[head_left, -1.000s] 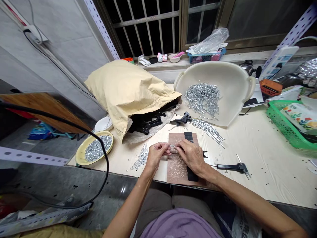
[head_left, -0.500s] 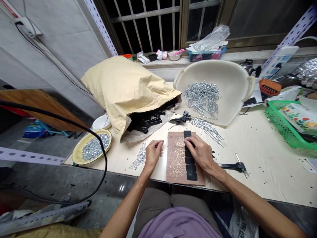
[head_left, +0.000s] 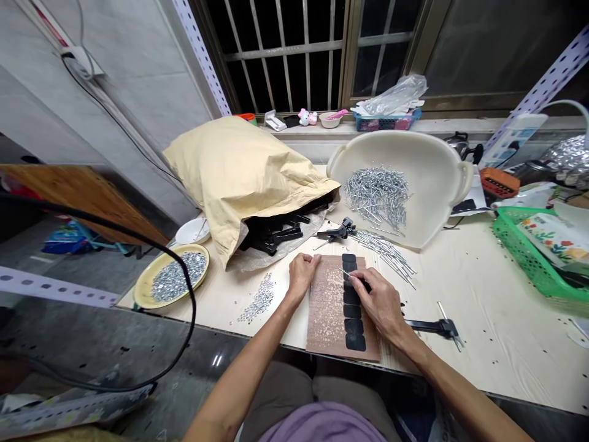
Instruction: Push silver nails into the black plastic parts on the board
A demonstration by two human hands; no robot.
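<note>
A thin metal pin (head_left: 344,272) is pinched in the right hand (head_left: 378,302) fingers, its long axis pointing toward ten o'clock over the brown board (head_left: 327,307); the left hand (head_left: 301,274), fingers curled, is rested at the board's nine o'clock edge

Shiny metal screws (head_left: 377,196), matt brown board (head_left: 329,307), glossy cream plastic tub (head_left: 432,178)

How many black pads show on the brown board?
4 black pads in a column on the brown board: top, second, third, bottom. The right hand may hide more.
</note>
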